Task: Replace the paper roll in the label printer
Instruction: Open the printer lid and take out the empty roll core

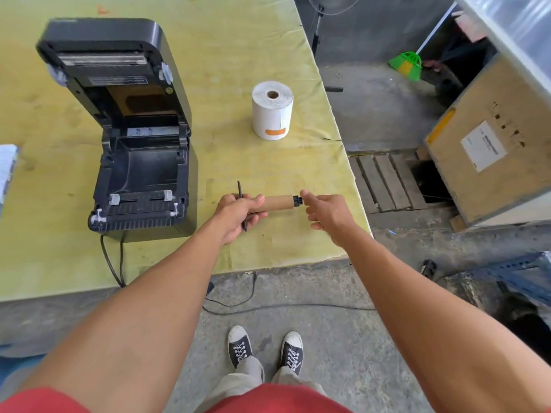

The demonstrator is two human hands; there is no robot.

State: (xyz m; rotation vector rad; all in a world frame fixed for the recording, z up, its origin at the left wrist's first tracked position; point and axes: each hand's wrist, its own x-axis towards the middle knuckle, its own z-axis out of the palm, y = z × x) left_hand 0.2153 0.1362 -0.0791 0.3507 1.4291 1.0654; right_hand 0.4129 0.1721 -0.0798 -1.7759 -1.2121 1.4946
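Gripping the empty cardboard core (275, 202) above the table (238, 40), the left hand (235, 214) is closed around it; the right hand (326, 213) is loosely open, fingertips at its black spindle end (298, 200). A fresh paper roll (272, 110) stands beside the open label printer (131, 138).

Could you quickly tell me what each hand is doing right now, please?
Left hand: closed around the empty cardboard core.
Right hand: open, fingertips at the black spindle end, not gripping.

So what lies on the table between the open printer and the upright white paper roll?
Nothing: in the head view, the yellow-green table is bare between the printer and the new paper roll. The empty cardboard core is nearer the viewer, in the left hand.
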